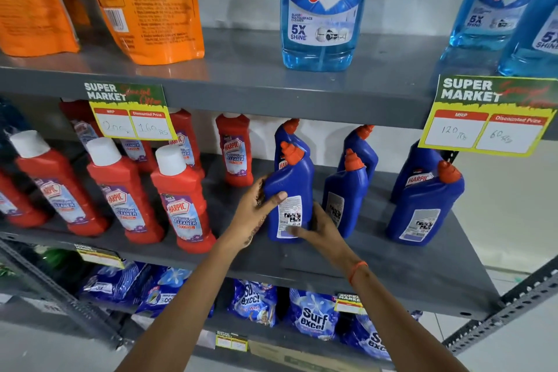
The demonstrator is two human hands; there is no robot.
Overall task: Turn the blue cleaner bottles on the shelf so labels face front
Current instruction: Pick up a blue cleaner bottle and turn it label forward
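Several dark blue cleaner bottles with orange caps stand on the grey middle shelf [377, 269]. The front-left blue bottle [297, 184] shows its white back label toward me. My left hand [256, 211] grips its left side, thumb across the front. My right hand [320, 228] holds its lower right side, fingers over the label's bottom. To the right, a second blue bottle [347, 196] and a third [422, 208] also show back labels. Behind them, other blue bottles [419, 172] show the red front logo.
Red bathroom cleaner bottles [184, 199] fill the shelf's left half. Light blue glass cleaner bottles [320, 9] and orange pouches [145, 3] stand on the shelf above. Price tags [486, 118] hang from its edge. Blue detergent packs [314, 317] lie below.
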